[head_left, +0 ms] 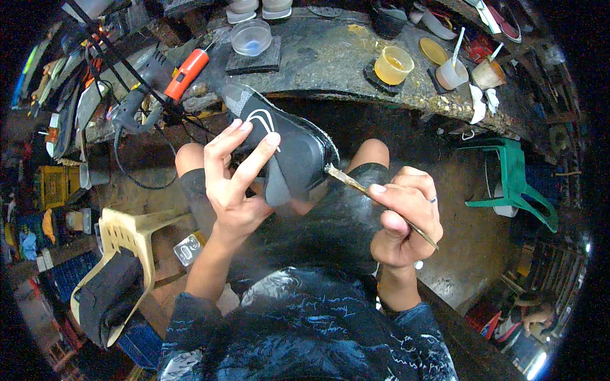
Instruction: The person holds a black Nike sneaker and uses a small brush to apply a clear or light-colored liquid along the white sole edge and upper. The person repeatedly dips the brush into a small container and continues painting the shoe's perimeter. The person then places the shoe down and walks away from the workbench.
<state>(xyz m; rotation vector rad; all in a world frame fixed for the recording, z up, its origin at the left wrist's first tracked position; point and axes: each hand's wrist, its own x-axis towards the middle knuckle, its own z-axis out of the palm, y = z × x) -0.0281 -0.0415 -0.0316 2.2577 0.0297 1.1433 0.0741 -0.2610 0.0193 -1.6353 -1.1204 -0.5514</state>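
My left hand (238, 168) grips a black shoe (289, 136) with curved white lines on its side, held above my lap with the toe pointing away. Its fingers spread over the shoe's side; the thumb is partly hidden. In my right hand (406, 216) is a thin brush (356, 184), pinched between thumb and fingers. The brush's pale, worn tip touches the shoe's lower edge near the heel, where the surface looks wet and shiny.
Ahead runs a stained workbench (305, 57) with a yellow liquid cup (394, 65), a white cup with a brush (452, 73), a clear round dish (251, 38) and an orange tool (186, 73). A green chair (508, 171) stands right, a cream chair (127, 222) left.
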